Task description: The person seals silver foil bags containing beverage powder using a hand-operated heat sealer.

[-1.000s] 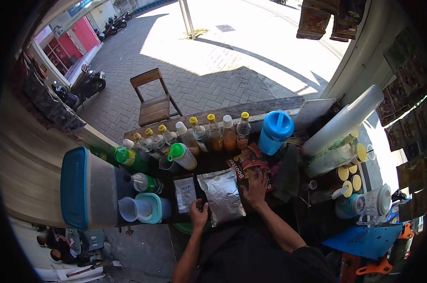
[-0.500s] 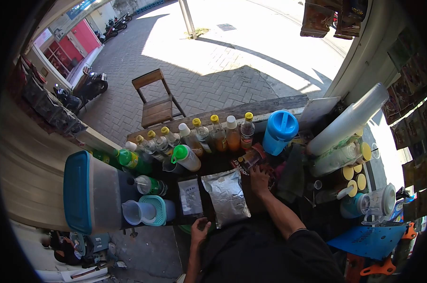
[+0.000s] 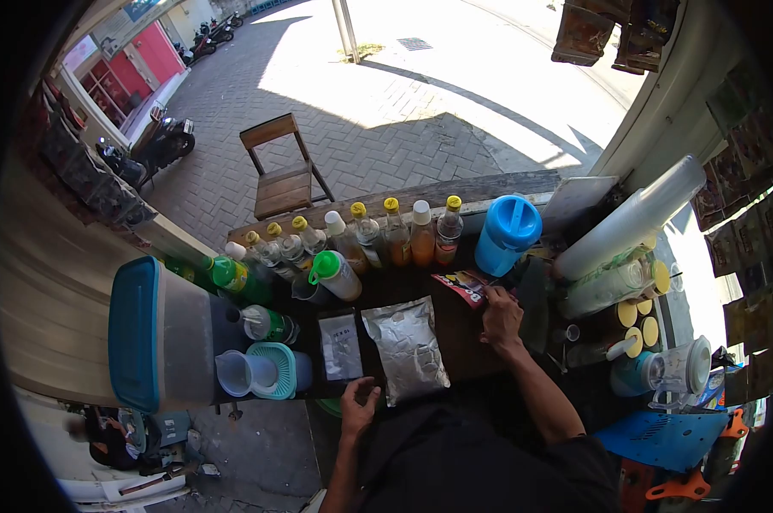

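Observation:
My right hand (image 3: 502, 317) is closed at the right edge of a small red and dark packet (image 3: 465, 286), which lies in front of the blue pitcher (image 3: 509, 235). My left hand (image 3: 359, 403) rests at the table's near edge, fingers curled but apart, with nothing visible in it. Just beyond it lies a clear bag with white contents (image 3: 342, 346). A plump silver foil pouch (image 3: 406, 349) lies flat between my two hands, touched by neither.
Yellow- and white-capped bottles (image 3: 397, 237) line the far edge. A lidded bin (image 3: 160, 333) and aqua basket (image 3: 294, 372) stand left; stacked cups (image 3: 634, 218), jars (image 3: 632, 342) and a blender jug (image 3: 681, 368) stand right. A wooden chair (image 3: 282, 190) is beyond.
My right hand has moved right, and the red packet now lies flatter and separate near its fingertips. My left hand has shifted slightly up and left.

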`<control>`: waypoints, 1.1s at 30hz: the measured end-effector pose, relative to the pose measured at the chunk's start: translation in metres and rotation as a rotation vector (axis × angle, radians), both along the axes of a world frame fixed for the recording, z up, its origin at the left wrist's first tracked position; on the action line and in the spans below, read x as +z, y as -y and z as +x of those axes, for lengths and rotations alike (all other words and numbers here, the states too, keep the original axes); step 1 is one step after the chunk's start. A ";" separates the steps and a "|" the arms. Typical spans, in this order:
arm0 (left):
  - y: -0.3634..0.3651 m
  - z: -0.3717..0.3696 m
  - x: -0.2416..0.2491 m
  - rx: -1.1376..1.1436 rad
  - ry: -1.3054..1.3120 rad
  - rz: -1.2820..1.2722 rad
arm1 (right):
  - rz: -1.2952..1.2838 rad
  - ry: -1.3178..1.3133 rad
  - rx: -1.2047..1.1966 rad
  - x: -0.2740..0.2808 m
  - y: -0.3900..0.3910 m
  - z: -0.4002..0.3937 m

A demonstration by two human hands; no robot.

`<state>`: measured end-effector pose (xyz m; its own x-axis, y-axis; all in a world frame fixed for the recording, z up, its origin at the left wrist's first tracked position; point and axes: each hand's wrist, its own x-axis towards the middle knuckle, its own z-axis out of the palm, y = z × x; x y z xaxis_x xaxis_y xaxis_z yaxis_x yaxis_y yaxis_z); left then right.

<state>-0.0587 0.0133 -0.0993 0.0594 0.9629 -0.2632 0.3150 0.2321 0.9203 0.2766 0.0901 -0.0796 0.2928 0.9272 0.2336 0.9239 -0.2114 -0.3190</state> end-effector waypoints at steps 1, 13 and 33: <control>-0.005 0.005 0.013 -0.010 -0.035 0.043 | 0.077 -0.132 0.031 0.012 0.004 0.000; -0.077 0.051 0.104 -0.199 -0.224 0.128 | -0.302 -1.725 0.446 0.098 0.065 -0.050; 0.017 -0.016 0.083 0.480 0.049 0.269 | -0.081 -2.131 0.524 0.061 0.064 -0.182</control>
